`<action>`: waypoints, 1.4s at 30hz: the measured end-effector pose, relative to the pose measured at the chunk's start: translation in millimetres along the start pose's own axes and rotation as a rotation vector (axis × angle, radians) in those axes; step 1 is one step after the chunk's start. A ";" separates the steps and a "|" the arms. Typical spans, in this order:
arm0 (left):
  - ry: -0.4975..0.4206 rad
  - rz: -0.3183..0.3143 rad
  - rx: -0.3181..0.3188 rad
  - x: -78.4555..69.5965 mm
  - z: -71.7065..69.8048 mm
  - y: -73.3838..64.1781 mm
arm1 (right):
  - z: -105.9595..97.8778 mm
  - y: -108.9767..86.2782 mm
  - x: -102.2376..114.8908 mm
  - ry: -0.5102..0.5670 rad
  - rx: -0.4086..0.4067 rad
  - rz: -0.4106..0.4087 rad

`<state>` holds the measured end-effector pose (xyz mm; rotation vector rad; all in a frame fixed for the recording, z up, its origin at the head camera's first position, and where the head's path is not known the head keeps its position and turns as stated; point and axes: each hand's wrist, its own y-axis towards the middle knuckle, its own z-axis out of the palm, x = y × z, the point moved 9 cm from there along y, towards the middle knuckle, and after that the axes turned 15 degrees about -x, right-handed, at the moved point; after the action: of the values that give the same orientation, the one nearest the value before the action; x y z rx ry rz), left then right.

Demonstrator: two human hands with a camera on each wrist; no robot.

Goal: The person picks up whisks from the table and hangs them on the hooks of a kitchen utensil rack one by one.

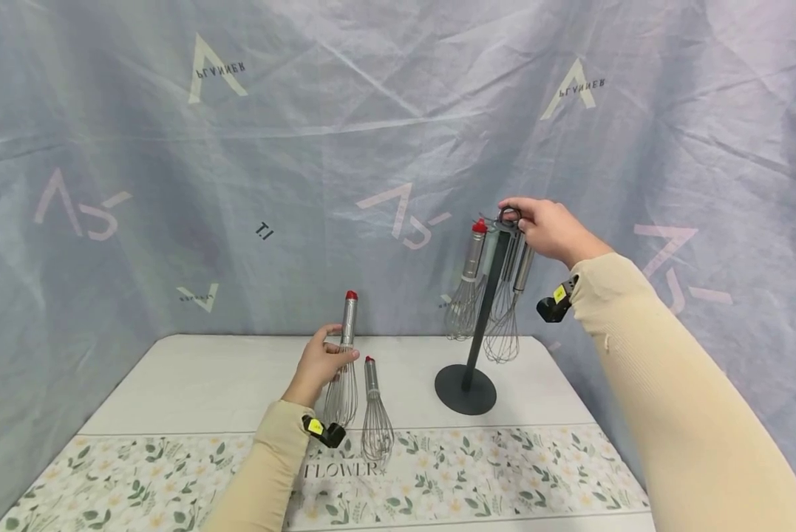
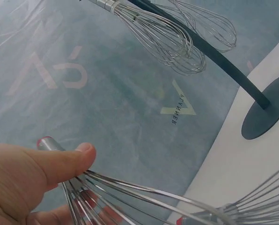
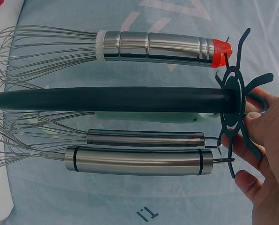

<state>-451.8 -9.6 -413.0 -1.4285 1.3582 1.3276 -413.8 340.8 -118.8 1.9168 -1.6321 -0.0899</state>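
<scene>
My left hand (image 1: pixel 318 367) pinches a steel wire whisk (image 1: pixel 349 318) with a red end cap, thumb and fingers at the spot where the wires meet the handle. The whisk stands nearly upright, cap on top. Beside it on the table is a second red-capped whisk (image 1: pixel 372 378). At the top of a dark utensil stand (image 1: pixel 487 318), my right hand (image 1: pixel 553 227) holds the ring, with the hooks spread around it. From the hooks hang a red-capped whisk (image 3: pixel 158 48), a whisk with a pale green handle (image 3: pixel 153 116) and two plain steel-handled whisks (image 3: pixel 139 161).
The stand's round base (image 1: pixel 465 389) rests on the right part of the white table (image 1: pixel 238 377). A floral printed band (image 1: pixel 171 473) runs along the table's front. Behind the table hangs a grey-blue printed cloth (image 1: pixel 304 148), which also closes in both sides.
</scene>
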 end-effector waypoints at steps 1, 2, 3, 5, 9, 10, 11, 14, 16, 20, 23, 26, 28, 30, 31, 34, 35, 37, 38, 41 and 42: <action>0.000 0.004 -0.003 -1.3 -0.4 1.1 | 0.0 0.3 0.2 -0.001 -0.001 -0.002; -0.001 0.007 -0.006 -2.9 -0.7 1.9 | 0.0 0.7 0.3 -0.003 -0.002 -0.004; -0.005 0.009 -0.008 -4.3 -0.8 2.7 | 0.0 0.9 0.3 -0.003 -0.003 -0.005; -0.008 0.012 -0.009 -7.1 -0.6 3.0 | 0.2 1.0 0.0 -0.002 -0.004 -0.005; -0.015 0.010 -0.013 -12.0 -0.7 2.5 | 1.0 0.2 -1.2 0.003 -0.002 0.004; -0.020 0.006 -0.014 -13.4 -0.7 2.5 | 0.9 0.2 -1.1 0.004 -0.003 0.004; -0.025 0.002 -0.016 -14.7 -0.9 2.5 | 0.8 0.2 -1.0 0.003 -0.004 0.003; -0.043 -0.003 -0.012 -21.0 -0.2 2.9 | -1.2 0.4 -0.2 -0.002 -0.014 0.001; -0.052 0.001 -0.006 -25.8 0.7 3.2 | -1.5 0.5 0.7 0.000 -0.012 0.003; -0.052 0.039 -0.013 -38.2 1.1 3.3 | -0.1 0.2 2.3 0.009 -0.003 0.007; -0.053 0.092 -0.024 -51.7 3.3 1.8 | 0.3 -0.2 2.5 0.012 -0.003 0.007; -0.054 0.147 -0.020 -65.0 8.9 0.7 | -0.2 -1.5 0.3 0.002 -0.002 0.010; -0.058 0.179 -0.016 -74.4 12.9 0.1 | -0.8 -1.7 -0.5 -0.002 0.002 0.008; -0.065 0.201 -0.016 -82.9 16.4 -1.3 | -0.9 -2.2 -0.2 -0.006 0.001 0.002; -0.066 0.210 -0.018 -87.5 18.3 -2.2 | -1.2 -2.2 0.2 -0.007 -0.003 -0.002; -0.043 0.249 -0.027 -102.9 24.1 -6.2 | -1.6 -1.8 2.1 -0.005 -0.010 -0.013; -0.031 0.258 -0.029 -107.5 26.3 -8.0 | -1.5 -2.0 2.3 -0.004 -0.010 -0.012; 0.002 0.285 -0.033 -116.1 30.6 -11.4 | -0.9 -2.7 2.6 -0.002 -0.004 -0.010; 0.018 0.299 -0.035 -120.7 32.5 -13.5 | -0.8 -3.2 2.8 -0.002 -0.003 -0.007; 0.042 0.336 -0.029 -132.0 38.5 -18.9 | -0.5 -5.4 2.6 0.003 0.002 0.006; 0.044 0.347 -0.028 -135.2 39.9 -20.5 | -0.5 -5.9 2.9 0.004 0.003 0.005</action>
<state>-425.5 59.8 -291.4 -1.2848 1.6790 1.5447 -407.7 338.7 -120.3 1.9136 -1.6359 -0.0817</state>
